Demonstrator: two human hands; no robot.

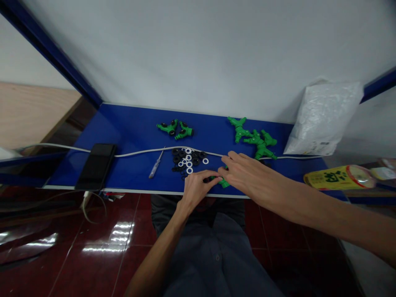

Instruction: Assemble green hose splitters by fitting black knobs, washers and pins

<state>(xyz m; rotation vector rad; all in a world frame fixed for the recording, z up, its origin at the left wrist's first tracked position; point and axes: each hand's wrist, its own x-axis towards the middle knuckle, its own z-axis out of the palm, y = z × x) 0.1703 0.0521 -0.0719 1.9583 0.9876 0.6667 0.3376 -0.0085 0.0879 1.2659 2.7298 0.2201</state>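
Note:
Near the front edge of the blue shelf, my left hand and my right hand meet on a green plastic hose connector. The fingers of both hands are closed on it and hide most of its shape. Just beyond my left hand lies a loose pile of black rings and white rings, with one white ring a little apart. Several green branched hose connectors rest beyond my right hand. Two more green connectors with black parts lie farther back, left of centre.
A clear-handled screwdriver lies left of the rings. A black phone is at the left, and a white cable crosses the blue shelf. On the right are a bubble-wrapped package and a yellow-labelled bottle.

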